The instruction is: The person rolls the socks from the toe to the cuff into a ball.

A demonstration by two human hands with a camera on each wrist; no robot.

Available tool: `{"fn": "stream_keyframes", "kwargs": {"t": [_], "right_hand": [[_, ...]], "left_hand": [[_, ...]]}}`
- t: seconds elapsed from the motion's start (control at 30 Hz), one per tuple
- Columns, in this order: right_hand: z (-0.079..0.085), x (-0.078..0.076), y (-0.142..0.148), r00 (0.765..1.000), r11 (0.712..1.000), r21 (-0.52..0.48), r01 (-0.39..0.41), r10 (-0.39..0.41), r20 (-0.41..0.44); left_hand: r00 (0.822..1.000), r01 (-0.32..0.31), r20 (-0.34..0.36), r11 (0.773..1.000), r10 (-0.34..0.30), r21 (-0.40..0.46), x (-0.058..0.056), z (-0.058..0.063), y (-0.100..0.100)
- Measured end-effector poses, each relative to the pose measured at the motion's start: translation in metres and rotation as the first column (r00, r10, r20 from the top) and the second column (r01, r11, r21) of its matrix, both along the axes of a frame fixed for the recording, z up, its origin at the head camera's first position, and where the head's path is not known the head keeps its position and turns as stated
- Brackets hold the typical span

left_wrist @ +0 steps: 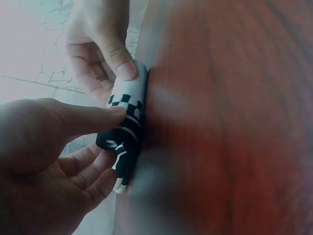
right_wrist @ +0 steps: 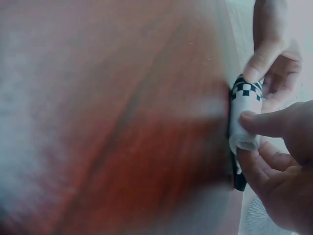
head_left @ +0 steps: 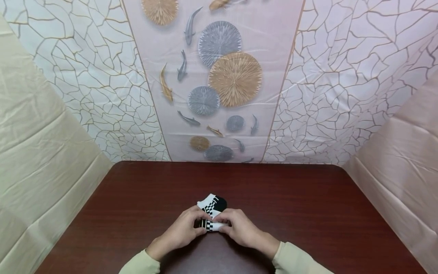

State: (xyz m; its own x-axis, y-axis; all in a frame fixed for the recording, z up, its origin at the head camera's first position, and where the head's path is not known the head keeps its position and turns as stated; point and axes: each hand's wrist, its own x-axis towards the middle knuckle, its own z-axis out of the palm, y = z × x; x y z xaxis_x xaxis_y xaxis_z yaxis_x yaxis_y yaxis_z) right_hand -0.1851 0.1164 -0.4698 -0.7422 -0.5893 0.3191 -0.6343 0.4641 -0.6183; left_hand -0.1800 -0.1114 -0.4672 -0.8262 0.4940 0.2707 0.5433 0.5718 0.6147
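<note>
A black and white checkered sock (head_left: 209, 203) lies on the dark red table, its near part rolled into a tight cylinder. In the head view, the left hand (head_left: 184, 227) pinches the roll's left end and the right hand (head_left: 241, 228) its right end. From the left wrist, the roll (left_wrist: 128, 95) shows a white band, a checker strip and a black end, with the left thumb pressed on it. In the right wrist view, the right thumb and fingers hold the white spiral end of the roll (right_wrist: 247, 110). The flat part beyond the roll points away from the person.
The wooden table (head_left: 294, 201) extends around both hands, with rounded far corners. A patterned cloth (head_left: 236, 80) with fish and round leaf shapes hangs behind it. Beige cloths (head_left: 44, 152) hang at both sides.
</note>
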Motion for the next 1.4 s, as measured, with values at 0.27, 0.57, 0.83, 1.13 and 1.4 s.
{"fn": "stream_keyframes", "kwargs": {"t": [0.27,0.57,0.83,1.13,1.4], "right_hand": [[0.009,-0.003,-0.001,0.995,1.0,0.022,0.008,-0.01,0.1],[0.01,-0.003,-0.001,0.999,0.998,0.066,0.013,-0.016,0.039],[0.007,0.003,0.0,0.99,0.98,0.185,0.073,-0.05,-0.129],[0.001,0.005,0.002,0.981,0.983,0.168,0.069,-0.037,-0.19],[0.003,0.0,0.002,0.984,0.99,0.141,0.018,0.008,-0.177]], "left_hand": [[0.999,-0.009,-0.034,1.0,0.008,-0.028,0.0,-0.005,0.0],[0.998,0.032,-0.049,0.999,-0.033,-0.031,-0.005,-0.005,0.0],[0.999,0.038,-0.01,0.999,-0.038,0.002,-0.006,-0.004,-0.001],[1.0,0.005,0.026,1.0,-0.005,-0.011,-0.004,-0.003,0.0],[0.999,-0.054,0.004,0.999,0.054,-0.008,0.0,-0.002,0.004]]}}
